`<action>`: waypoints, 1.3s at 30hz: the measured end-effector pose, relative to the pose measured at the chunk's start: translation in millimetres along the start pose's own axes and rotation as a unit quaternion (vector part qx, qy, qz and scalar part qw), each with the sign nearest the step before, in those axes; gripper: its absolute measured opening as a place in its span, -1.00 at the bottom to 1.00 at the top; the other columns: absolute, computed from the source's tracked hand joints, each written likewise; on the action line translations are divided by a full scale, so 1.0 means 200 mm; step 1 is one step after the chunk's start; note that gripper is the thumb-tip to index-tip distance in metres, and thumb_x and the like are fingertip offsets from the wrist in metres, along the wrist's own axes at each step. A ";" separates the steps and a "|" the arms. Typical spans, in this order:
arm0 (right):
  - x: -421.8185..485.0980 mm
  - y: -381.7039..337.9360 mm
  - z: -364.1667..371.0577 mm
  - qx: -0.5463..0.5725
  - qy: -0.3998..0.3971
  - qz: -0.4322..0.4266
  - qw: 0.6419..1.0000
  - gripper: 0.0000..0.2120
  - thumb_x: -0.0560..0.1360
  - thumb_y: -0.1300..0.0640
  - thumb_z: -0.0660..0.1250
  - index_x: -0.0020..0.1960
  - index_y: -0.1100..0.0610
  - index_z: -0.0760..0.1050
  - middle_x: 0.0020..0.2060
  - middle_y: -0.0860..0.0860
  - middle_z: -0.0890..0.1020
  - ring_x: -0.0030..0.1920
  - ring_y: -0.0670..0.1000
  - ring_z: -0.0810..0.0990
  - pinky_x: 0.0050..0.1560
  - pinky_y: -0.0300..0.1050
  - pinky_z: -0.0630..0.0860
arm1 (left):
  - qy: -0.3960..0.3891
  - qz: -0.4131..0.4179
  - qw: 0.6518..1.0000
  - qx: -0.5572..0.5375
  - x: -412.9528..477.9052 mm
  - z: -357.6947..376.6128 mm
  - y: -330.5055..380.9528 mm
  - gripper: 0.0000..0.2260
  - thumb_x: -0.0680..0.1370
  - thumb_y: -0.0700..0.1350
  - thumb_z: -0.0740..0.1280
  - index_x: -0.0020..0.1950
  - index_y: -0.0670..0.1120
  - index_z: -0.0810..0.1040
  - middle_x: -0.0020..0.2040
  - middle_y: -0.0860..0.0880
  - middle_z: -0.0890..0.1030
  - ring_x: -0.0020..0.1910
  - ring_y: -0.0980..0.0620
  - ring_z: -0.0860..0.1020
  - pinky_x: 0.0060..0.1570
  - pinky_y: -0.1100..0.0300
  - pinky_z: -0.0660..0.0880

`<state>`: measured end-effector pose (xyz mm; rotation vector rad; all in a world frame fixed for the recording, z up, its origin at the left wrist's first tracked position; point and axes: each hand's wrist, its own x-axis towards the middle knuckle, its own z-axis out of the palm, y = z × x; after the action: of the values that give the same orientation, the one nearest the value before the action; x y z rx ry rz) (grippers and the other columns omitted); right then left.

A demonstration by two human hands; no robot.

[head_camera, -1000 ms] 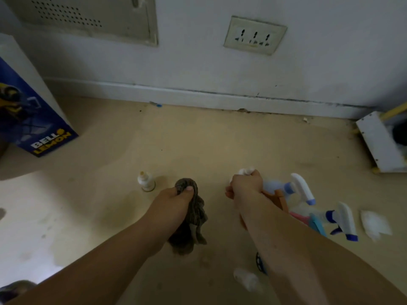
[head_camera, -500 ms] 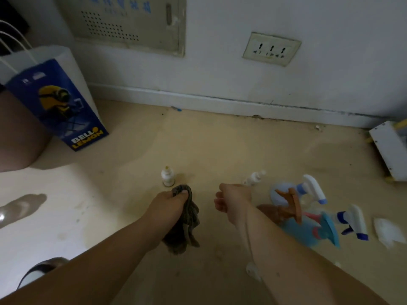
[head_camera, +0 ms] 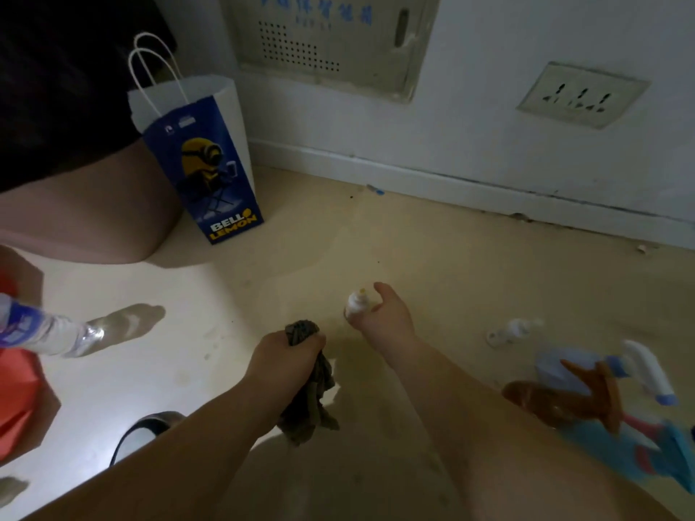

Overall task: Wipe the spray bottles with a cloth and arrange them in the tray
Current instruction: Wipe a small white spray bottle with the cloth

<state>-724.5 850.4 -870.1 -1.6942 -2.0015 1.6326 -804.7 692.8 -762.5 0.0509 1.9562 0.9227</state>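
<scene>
Down at the bottom, two bare forearms come up over the beige floor (head_camera: 432, 257). The left grip (head_camera: 287, 355) is clenched tight around a dark, crumpled cloth (head_camera: 312, 404), fingers wrapped round the top of it, the rest hanging below the fist. Just beside it, the right grip (head_camera: 391, 317) is at the small white bottle (head_camera: 354, 304), which stands upright with a yellowish tip. The thumb is raised and the fingers curl right against the bottle's side, but I cannot tell whether they have actually closed on it. Off to the right, a cluster of spray bottles lies on the floor, blurred: a brown spray bottle (head_camera: 545, 402), a pale blue spray bottle (head_camera: 560, 370) with a white trigger head, and a teal spray bottle (head_camera: 609, 449) touching them at the frame's edge. A little further on, a small clear bottle (head_camera: 515, 329) lies on its side. Over on the left, a plastic water bottle (head_camera: 49, 332) pokes in above an orange-red shape (head_camera: 15, 400), too cut off to name. Further back stands a blue-and-white paper bag (head_camera: 203, 171) beside a person's bare leg (head_camera: 82, 223), then the skirting board (head_camera: 413, 174), a vented wall panel (head_camera: 323, 43) and a wall socket (head_camera: 583, 95).
</scene>
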 end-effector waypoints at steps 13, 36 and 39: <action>0.02 -0.01 -0.05 -0.116 0.057 -0.084 0.988 -0.63 0.49 -0.02 0.44 0.25 0.05 0.52 0.14 0.05 0.52 0.10 0.10 0.57 0.12 0.09 0.55 | 0.004 0.025 1.000 0.012 0.08 -0.03 0.03 -0.73 0.64 -0.06 0.36 -0.05 -0.28 0.65 -0.21 -0.23 0.72 -0.36 -0.07 0.69 -0.38 0.21 0.59; -1.25 -0.62 -0.92 -0.256 0.093 -0.383 0.882 -0.84 0.60 -0.13 0.23 -0.03 -0.06 0.38 -0.13 -0.12 0.49 -0.12 -0.07 0.46 -0.11 -0.08 0.46 | -0.068 0.291 0.950 0.093 -1.00 -0.16 0.61 -0.75 0.73 0.13 0.13 0.11 0.05 0.55 -0.02 -0.04 0.67 0.00 -0.01 0.64 0.08 0.02 0.58; -1.50 -0.66 -0.98 -0.307 0.063 -0.372 0.874 -0.80 0.58 -0.19 0.20 -0.02 -0.07 0.40 -0.11 -0.16 0.50 -0.09 -0.09 0.48 -0.09 -0.04 0.49 | -0.111 0.345 0.929 0.077 -1.21 -0.23 0.66 -0.71 0.73 0.16 0.09 0.02 0.17 0.58 -0.08 0.14 0.65 -0.14 0.26 0.64 -0.09 0.24 0.48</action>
<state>-575.5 778.6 -527.2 -0.8311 -2.7627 0.6504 -746.6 666.4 -491.0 0.9459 1.8043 1.1370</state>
